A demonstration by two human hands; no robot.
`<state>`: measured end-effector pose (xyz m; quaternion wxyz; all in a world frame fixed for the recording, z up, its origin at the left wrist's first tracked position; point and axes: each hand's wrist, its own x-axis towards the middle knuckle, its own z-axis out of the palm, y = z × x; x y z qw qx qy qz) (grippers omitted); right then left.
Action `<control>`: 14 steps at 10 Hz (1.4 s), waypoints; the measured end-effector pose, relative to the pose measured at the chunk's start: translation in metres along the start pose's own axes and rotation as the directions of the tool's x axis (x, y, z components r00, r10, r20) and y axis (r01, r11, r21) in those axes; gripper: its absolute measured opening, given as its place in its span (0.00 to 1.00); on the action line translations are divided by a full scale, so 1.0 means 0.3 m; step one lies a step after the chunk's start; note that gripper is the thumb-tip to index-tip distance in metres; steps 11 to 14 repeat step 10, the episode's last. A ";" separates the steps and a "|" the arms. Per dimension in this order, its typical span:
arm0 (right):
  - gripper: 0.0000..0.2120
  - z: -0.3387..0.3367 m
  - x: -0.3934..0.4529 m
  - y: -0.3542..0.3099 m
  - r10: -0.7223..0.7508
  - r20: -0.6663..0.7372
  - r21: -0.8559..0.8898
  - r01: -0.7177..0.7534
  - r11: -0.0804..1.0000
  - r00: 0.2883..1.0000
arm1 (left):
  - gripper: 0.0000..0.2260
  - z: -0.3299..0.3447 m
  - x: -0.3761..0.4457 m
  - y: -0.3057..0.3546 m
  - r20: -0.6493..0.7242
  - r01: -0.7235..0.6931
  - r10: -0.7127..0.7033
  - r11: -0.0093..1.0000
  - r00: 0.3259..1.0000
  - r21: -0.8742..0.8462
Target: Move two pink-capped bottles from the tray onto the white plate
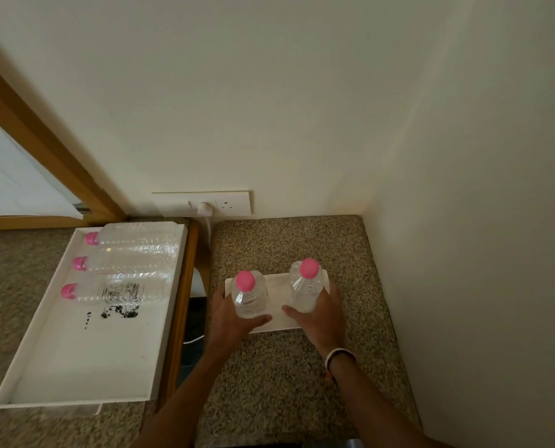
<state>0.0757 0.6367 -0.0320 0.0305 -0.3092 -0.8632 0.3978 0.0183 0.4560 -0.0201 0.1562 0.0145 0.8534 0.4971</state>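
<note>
Two clear bottles with pink caps stand upright over the white plate (277,297) on the right granite counter. My left hand (234,315) is wrapped around the left bottle (249,297). My right hand (321,313) grips the right bottle (305,287). Whether their bases touch the plate is hidden by my hands. Three more pink-capped bottles (121,265) lie on their sides at the far end of the white tray (85,357) on the left.
A wooden-edged gap (188,318) with a white cable separates the tray's surface from the granite counter (269,383). Walls close in behind and to the right. A wall socket plate (227,202) with a plug sits just behind the counter.
</note>
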 end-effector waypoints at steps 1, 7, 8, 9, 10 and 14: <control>0.39 -0.012 0.003 0.006 0.010 -0.008 0.061 -0.009 0.998 1.000 | 0.44 -0.014 0.001 0.007 -0.023 0.050 -0.049 0.998 0.999 0.036; 0.46 -0.079 -0.006 0.006 -0.039 0.101 0.171 0.022 0.985 0.994 | 0.38 -0.045 0.036 -0.014 0.110 0.018 -0.031 0.993 0.993 0.118; 0.56 -0.112 -0.014 -0.011 -0.097 0.093 0.133 0.084 0.988 0.991 | 0.44 -0.055 0.034 -0.002 0.122 -0.064 0.050 0.991 0.991 0.121; 0.62 -0.166 -0.034 -0.059 -0.135 0.004 0.076 0.135 0.988 0.991 | 0.54 -0.076 0.002 0.070 0.079 -0.138 0.128 0.980 0.989 0.140; 0.60 -0.209 -0.032 -0.123 -0.249 -0.070 0.044 0.252 0.967 0.966 | 0.61 -0.095 -0.027 0.144 -0.018 -0.221 0.225 0.967 0.974 0.129; 0.60 -0.209 -0.032 -0.123 -0.249 -0.070 0.044 0.252 0.967 0.966 | 0.61 -0.095 -0.027 0.144 -0.018 -0.221 0.225 0.967 0.974 0.129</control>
